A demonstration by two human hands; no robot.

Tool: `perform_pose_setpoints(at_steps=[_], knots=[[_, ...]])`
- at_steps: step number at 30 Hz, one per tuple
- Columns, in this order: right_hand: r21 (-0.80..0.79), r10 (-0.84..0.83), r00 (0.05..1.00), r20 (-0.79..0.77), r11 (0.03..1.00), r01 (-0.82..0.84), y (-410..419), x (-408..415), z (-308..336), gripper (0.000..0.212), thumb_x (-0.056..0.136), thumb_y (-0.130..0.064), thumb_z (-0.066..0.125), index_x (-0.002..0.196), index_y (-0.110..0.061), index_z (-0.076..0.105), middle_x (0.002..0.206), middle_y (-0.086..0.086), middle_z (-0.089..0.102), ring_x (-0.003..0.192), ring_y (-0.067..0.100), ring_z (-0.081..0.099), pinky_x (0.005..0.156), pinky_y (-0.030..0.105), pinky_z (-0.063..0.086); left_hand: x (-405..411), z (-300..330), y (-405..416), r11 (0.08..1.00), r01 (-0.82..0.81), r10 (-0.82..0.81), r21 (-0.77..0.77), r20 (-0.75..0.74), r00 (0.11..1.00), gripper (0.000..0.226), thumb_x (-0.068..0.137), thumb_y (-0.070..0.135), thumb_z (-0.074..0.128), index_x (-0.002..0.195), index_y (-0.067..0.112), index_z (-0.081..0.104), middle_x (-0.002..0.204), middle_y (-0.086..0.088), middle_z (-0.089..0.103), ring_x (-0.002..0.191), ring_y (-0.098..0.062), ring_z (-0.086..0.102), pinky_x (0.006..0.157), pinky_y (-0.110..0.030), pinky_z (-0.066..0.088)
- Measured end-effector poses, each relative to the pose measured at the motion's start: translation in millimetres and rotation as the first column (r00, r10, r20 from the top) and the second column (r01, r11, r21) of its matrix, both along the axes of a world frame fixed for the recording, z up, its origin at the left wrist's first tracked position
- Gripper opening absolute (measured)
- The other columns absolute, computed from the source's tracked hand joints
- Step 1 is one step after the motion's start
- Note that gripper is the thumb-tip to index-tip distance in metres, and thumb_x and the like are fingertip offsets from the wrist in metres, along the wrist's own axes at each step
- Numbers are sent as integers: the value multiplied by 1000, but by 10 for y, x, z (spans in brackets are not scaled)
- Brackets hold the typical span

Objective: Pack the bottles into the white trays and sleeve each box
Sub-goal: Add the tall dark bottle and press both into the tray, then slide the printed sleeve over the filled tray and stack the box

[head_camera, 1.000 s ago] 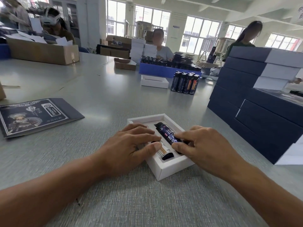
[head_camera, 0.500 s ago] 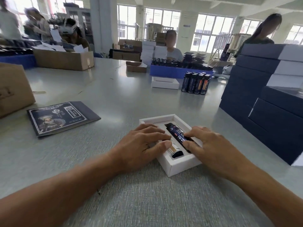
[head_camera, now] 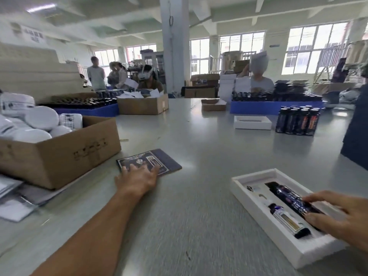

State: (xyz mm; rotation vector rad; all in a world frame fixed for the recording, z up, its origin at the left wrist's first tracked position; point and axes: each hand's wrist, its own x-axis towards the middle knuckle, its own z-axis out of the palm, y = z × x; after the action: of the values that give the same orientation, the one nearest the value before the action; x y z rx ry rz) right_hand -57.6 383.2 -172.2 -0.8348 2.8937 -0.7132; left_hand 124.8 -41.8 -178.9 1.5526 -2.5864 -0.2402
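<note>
1. The left hand [head_camera: 139,179] lies flat, fingers spread, on the flat dark printed cardboard sleeve [head_camera: 149,162] on the grey table [head_camera: 199,148]
2. The right hand [head_camera: 342,214] rests its straight fingers on the dark labelled bottle [head_camera: 286,196] in the white foam tray [head_camera: 258,212], beside a smaller clear vial [head_camera: 286,221]

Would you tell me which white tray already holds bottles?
The near white tray under the right hand holds two lying bottles; the far white tray beside the standing bottles looks empty.

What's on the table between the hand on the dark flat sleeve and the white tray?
Nothing: the head view shows only bare grey table between the left hand on the sleeve and the tray.
</note>
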Motion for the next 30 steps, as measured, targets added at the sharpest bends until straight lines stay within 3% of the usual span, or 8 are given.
perform_pose_setpoints(at_steps=[3, 6, 9, 12, 16, 21, 27, 30], knots=[[37, 14, 1000, 10, 999, -15, -123, 226, 219, 38, 69, -77, 59, 101, -83, 40, 89, -35, 59, 71, -3, 59, 55, 14, 39, -217, 24, 441, 965, 256, -255, -62, 18, 967, 66, 93, 74, 13, 136, 41, 53, 145, -4, 51, 133, -30, 44, 104, -51, 33], [20, 70, 998, 0, 997, -70, -135, 314, 333, 28, 80, -63, 63, 93, -80, 45, 88, -39, 50, 75, -6, 56, 55, 11, 37, -420, 19, 1104, 822, 530, -539, -207, 17, 842, 63, 95, 69, 10, 119, 42, 61, 128, 5, 63, 121, -27, 52, 94, -45, 42], [10, 99, 995, 13, 995, -99, -75, 278, 348, 22, 87, -53, 65, 92, -70, 52, 92, -33, 53, 73, 0, 60, 57, 14, 40, -517, 14, 1360, 767, 592, -637, -248, -181, 750, 56, 97, 65, 23, 103, 32, 68, 106, 5, 70, 105, -23, 60, 81, -36, 45], [20, 105, 994, 36, 994, -105, -55, 256, 343, 21, 90, -46, 65, 97, -63, 55, 98, -29, 57, 72, 0, 65, 54, 14, 46, -532, -31, 1216, 803, 547, -596, -237, -267, 757, 40, 97, 56, 42, 125, 35, 63, 127, 5, 64, 118, -20, 55, 90, -36, 45], [-18, 81, 997, 15, 997, -81, -117, 259, 264, 20, 84, -53, 69, 98, -55, 54, 108, -21, 60, 75, -4, 59, 57, 13, 42, -517, -62, 853, 888, 448, -460, -103, -213, 862, 67, 94, 66, 41, 150, 30, 38, 156, -3, 38, 142, -24, 34, 111, -44, 33], [-51, 60, 998, -24, 997, -61, -147, 273, 207, 23, 82, -53, 71, 96, -52, 53, 114, -16, 61, 85, -8, 53, 69, 17, 41, -534, -66, 839, 879, 460, -475, -124, -298, 828, 58, 93, 55, 56, 142, 27, 50, 132, -2, 62, 119, -22, 56, 98, -40, 46], [-66, 59, 998, -30, 996, -61, -138, 275, 208, 23, 83, -51, 71, 97, -51, 53, 119, -14, 62, 90, -2, 57, 74, 23, 44, -497, 41, 933, 889, 425, -431, -173, -630, 646, 44, 87, 28, 73, 129, 21, 62, 113, -3, 63, 98, -16, 59, 86, -30, 47], [-72, 71, 997, -31, 995, -73, -143, 281, 201, 23, 84, -51, 70, 97, -53, 51, 120, -13, 61, 91, -1, 57, 76, 24, 46, -498, 85, 935, 889, 457, -219, 35, -843, 491, 37, 87, 17, 74, 123, 20, 65, 96, -1, 70, 82, -13, 69, 70, -18, 52]])
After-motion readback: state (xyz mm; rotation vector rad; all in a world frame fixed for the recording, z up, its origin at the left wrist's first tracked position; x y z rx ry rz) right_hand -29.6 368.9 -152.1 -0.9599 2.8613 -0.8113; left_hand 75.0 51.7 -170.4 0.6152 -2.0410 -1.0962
